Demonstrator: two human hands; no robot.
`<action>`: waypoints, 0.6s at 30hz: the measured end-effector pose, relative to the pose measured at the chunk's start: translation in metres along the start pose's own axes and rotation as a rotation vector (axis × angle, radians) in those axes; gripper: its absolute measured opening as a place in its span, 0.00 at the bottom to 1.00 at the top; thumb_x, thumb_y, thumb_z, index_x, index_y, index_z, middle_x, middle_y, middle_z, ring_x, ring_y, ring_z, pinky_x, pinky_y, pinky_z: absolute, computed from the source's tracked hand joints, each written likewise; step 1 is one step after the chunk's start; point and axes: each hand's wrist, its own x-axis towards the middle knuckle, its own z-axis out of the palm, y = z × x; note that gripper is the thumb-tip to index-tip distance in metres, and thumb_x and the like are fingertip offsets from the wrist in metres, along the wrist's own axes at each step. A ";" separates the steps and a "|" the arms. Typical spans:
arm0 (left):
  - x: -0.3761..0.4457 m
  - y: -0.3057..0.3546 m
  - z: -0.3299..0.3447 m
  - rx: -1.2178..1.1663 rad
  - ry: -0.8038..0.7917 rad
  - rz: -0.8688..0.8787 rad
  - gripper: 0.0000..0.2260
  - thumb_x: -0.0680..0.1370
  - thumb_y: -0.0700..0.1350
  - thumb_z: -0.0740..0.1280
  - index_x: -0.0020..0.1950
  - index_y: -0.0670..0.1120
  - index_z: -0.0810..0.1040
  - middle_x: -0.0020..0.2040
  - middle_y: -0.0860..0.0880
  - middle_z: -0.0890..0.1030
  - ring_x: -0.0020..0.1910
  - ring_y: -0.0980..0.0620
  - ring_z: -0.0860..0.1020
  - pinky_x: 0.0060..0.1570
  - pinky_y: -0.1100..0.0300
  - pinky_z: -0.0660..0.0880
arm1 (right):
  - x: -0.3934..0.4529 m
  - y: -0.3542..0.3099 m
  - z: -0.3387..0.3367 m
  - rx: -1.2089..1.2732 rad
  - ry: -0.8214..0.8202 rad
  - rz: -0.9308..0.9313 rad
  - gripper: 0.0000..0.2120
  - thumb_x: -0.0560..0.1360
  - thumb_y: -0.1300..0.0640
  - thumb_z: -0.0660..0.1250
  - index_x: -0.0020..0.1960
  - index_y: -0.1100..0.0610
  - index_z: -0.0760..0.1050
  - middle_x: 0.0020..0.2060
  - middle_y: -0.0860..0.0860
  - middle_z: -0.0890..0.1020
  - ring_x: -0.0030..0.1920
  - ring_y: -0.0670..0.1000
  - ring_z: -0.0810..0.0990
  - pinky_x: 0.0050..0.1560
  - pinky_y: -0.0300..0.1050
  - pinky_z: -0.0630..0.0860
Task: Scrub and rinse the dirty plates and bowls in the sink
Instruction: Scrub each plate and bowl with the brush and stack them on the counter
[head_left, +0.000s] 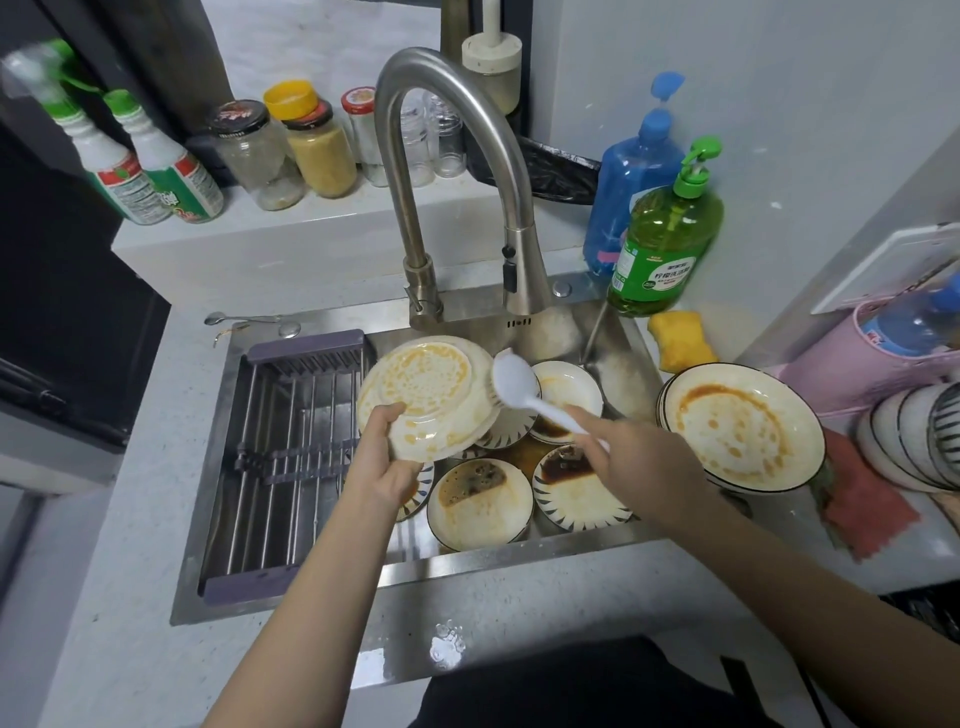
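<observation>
Both forearms are bare, no sleeves showing; the left hand (385, 457) and right hand (641, 457) wear no gloves, rings or watch; dark clothing (597, 691) covers the person's lower body.

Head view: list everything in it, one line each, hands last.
plate: 1, cream, sauce-stained, held over sink
brush: 1, white, at plate's right edge
dishes: several, dirty, in sink
rack: 1, purple-ended, sink's left
faucet: 1, steel, behind sink
plate stack: 1, stained, right counter
soap bottles: 2, green and blue, back right
sponge: 1, yellow, by green bottle
jars: several, shelf
spray bottles: 2, white-green, shelf left
left hand: holds plate
right hand: grips brush
</observation>
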 end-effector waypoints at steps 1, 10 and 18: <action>-0.001 -0.001 -0.003 0.014 -0.015 -0.011 0.08 0.80 0.40 0.60 0.57 0.41 0.74 0.50 0.41 0.82 0.51 0.42 0.79 0.42 0.42 0.81 | 0.002 0.004 0.000 0.006 0.000 0.019 0.20 0.82 0.48 0.53 0.73 0.42 0.63 0.29 0.45 0.70 0.29 0.44 0.69 0.26 0.35 0.63; -0.003 0.005 -0.024 0.074 -0.137 -0.026 0.09 0.80 0.40 0.56 0.56 0.42 0.74 0.45 0.41 0.85 0.42 0.43 0.85 0.43 0.37 0.76 | 0.001 0.013 -0.002 0.090 -0.013 -0.024 0.20 0.81 0.49 0.57 0.72 0.42 0.65 0.29 0.42 0.71 0.31 0.45 0.72 0.27 0.34 0.61; -0.001 0.002 -0.025 0.124 -0.177 -0.076 0.16 0.73 0.39 0.62 0.61 0.42 0.73 0.52 0.40 0.84 0.56 0.40 0.79 0.48 0.37 0.76 | 0.005 0.014 -0.003 0.116 -0.058 0.059 0.18 0.81 0.50 0.56 0.70 0.43 0.68 0.39 0.49 0.81 0.38 0.49 0.77 0.37 0.44 0.75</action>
